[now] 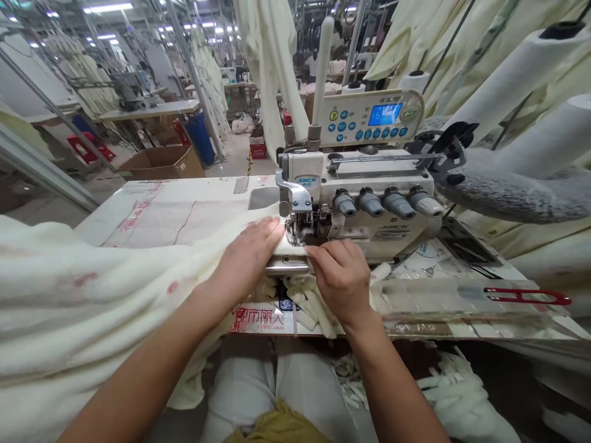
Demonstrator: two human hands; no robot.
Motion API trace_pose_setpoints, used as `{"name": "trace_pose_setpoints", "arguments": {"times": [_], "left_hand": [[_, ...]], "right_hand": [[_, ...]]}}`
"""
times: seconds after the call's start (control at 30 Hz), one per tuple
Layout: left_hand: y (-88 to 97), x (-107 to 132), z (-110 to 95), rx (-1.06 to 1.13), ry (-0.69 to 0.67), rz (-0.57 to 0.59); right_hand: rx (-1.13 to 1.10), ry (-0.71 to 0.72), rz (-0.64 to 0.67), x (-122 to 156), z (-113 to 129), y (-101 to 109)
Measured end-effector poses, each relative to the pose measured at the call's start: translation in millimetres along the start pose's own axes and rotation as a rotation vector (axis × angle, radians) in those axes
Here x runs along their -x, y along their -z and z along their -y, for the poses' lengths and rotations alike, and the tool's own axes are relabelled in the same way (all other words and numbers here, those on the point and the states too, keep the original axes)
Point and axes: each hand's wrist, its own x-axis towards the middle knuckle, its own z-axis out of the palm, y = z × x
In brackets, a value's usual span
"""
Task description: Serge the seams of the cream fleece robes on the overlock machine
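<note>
A: Where were the hands?

B: At the near edge of the desk (184, 209). The left hand (247, 255) lay flat, fingers together, pressing the cream cloth (92, 295) down just left of the sewing machine's (369, 203) foot. The right hand (341, 277) pinched the cloth's edge in front of the needle.

A: How would that step go well?

B: Probably by keeping the edge straight and fingertips clear of the needle (they sat very close). Red snips (526, 296) lay toward the desk's right edge; cut strips (309, 307) hung over the front.
</note>
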Motion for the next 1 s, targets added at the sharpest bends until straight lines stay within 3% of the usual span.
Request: {"name": "trace_pose_setpoints", "arguments": {"times": [0.2,0.33,0.43,0.53,0.67,0.73,0.87,1.0], "left_hand": [[8.0,-34.2,8.7,-0.003,0.075,0.147],[1.4,-51.9,27.7,-0.018,0.121,0.137],[-1.5,-37.3,42.3,-0.036,0.201,0.086],[4.4,7.7,42.6,-0.039,0.295,0.039],[24.7,65.4,11.3,0.117,0.43,0.067],[33.8,69.4,-13.5,0.302,0.33,0.17],[34.5,21.6,-62.0,0.538,0.004,0.358],[20.6,-36.7,-90.9,0.417,-0.017,0.301]], "right_hand": [[-0.029,-0.101,0.015,34.9,12.9,-5.6],[0.051,-0.06,0.31,59.4,18.1,-11.1],[0.1,-0.045,0.483,65.0,19.2,-13.6],[0.077,0.008,0.517,62.8,19.6,-17.8],[0.003,0.072,0.502,53.9,17.6,-31.4],[-0.042,0.074,0.479,50.4,16.5,-35.2],[-0.077,-0.044,0.399,59.6,18.3,-15.3],[0.037,-0.256,0.312,96.7,17.9,36.2]]}}
